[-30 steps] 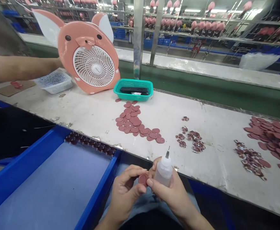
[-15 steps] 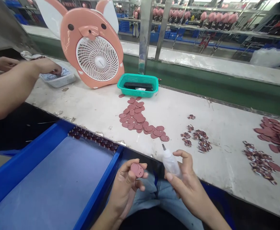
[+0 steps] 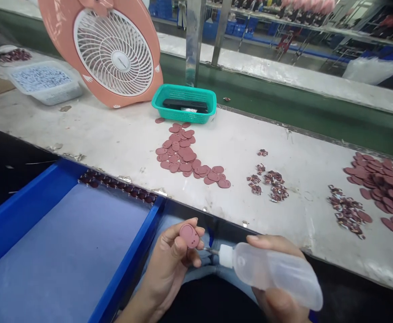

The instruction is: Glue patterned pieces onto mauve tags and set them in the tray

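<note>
Between the thumb and fingers of my left hand (image 3: pixel 172 255) is a small dark-pink oval disc (image 3: pixel 189 236) with tiny dark holes. My right hand (image 3: pixel 280 273) grips a translucent squeeze bottle (image 3: pixel 277 271), tilted nearly level. Its thin metal nozzle (image 3: pixel 211 251) points left, close to the disc's lower right edge; whether they touch I cannot tell. On the table beyond my hands lies a loose spread of similar pink discs (image 3: pixel 186 154). Right of it are small clusters of brown-and-white pieces (image 3: pixel 275 184).
A blue tray (image 3: pixel 125 273) at lower left holds a row of dark small pieces (image 3: pixel 115 185). An orange animal-shaped fan (image 3: pixel 146 40) and a green basket (image 3: pixel 183 117) stand behind. A plastic tub (image 3: pixel 62 92) sits at left, more discs (image 3: pixel 381 179) at right.
The bottle has swung from upright to nearly level, its nozzle now beside the disc. My left hand keeps the disc. The other person's arms at left have gone from view as the camera shifted.
</note>
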`<act>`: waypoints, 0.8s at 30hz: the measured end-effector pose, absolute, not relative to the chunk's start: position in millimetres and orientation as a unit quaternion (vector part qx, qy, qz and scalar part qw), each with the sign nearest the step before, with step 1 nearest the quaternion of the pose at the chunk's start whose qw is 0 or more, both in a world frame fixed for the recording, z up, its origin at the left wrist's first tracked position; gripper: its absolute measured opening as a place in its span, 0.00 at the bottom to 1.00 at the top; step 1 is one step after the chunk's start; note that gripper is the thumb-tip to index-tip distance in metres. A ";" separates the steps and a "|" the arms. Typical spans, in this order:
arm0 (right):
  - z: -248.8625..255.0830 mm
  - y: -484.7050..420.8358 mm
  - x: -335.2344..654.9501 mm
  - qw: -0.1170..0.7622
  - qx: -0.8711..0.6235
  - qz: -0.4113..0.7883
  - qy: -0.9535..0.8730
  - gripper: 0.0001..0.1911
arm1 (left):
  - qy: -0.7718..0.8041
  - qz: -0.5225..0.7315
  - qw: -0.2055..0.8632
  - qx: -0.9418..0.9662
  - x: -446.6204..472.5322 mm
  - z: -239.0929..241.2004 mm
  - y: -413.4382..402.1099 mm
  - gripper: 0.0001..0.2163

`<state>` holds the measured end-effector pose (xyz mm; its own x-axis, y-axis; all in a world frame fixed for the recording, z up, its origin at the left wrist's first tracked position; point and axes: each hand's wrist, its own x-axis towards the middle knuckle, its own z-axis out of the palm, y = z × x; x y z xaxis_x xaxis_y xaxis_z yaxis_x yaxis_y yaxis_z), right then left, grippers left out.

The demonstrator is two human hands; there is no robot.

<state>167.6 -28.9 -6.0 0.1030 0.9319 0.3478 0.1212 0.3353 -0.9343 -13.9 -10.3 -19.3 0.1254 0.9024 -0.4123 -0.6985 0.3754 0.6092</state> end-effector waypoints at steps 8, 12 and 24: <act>15.6 -17.9 155.4 0.594 -0.427 0.351 -0.585 0.18 | 0.384 0.535 0.738 0.149 -15.9 -15.6 -11.7 0.19; 14.4 -18.5 158.4 0.579 -0.434 0.333 -0.604 0.18 | 0.392 0.532 0.736 0.148 -16.3 -14.9 -11.7 0.19; 5.6 -26.8 161.6 0.572 -0.443 0.393 -0.567 0.18 | 0.419 0.533 0.722 0.135 -14.2 -8.9 -10.0 0.20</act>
<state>161.6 -26.8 5.6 0.0469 0.9524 0.3011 0.0517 0.2987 -0.9529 -14.2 -10.0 -8.9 0.0801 0.8834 -0.4618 -0.6564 0.3954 0.6425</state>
